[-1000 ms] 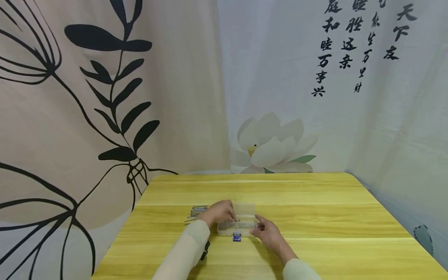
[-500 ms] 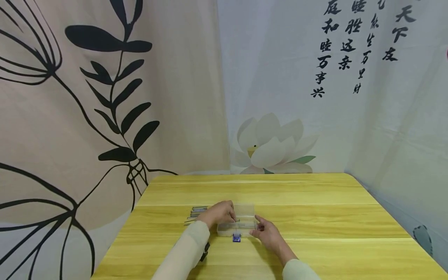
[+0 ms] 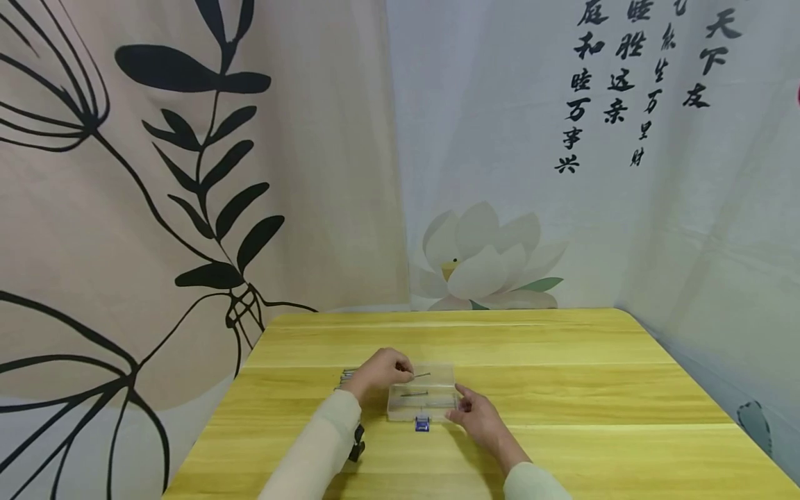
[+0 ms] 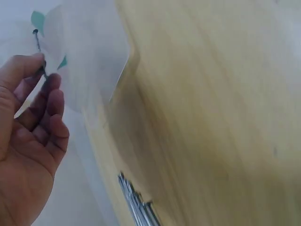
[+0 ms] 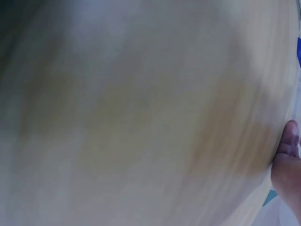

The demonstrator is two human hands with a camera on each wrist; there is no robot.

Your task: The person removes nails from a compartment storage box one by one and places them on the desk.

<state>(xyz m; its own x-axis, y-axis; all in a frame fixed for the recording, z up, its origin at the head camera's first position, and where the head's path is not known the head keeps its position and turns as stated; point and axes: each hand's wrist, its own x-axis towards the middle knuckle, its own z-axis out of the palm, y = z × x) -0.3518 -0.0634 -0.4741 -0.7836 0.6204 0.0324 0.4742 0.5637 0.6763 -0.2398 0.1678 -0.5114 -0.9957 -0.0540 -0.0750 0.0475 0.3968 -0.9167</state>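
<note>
Nail point(image 3: 422, 376) pinched in L hand point(image 3: 378, 369) between thumb + fingertips, other fingers curled; it hangs horizontal just above the clear plastic box point(image 3: 422, 403), tip pointing R. L wrist view shows same nail point(image 4: 39, 52) upright betw. thumb and index, head end up. Box sits near the desk's point(image 3: 562, 389) front-left area, well off back + R edges; lid open, standing at the back side, a blue latch point(image 3: 422, 423) on front wall. One nail already inside point(image 3: 414, 394), lying lengthwise. R hand point(image 3: 476, 417) rests at box's R front corner, fingers relaxed/near straight, touching the wall, gripping nothing; R wrist view mostly blur, only a fingertip point(image 5: 288, 139) + desk wood visible. Pile of nails point(image 3: 348, 377) on desk just L of box, behind L hand; also seen at bottom of L wrist view point(image 4: 137, 203). Dark thing under L sleeve, prob. wrist cam strap, can't tell. Judgement on the step: nail going into box — keep it parallel to long side so it drops flat beside the other one, lower before letting go so it doesn't bounce out, R hand steadying the box so the light plastic doesn't slide. Writing: black Chinese calligraphy on the white backdrop point(image 3: 600, 83), top R; legible chars incl. 和睦, 万事兴, 天下友; rest cropped/too small. No brand on box visible.
</note>
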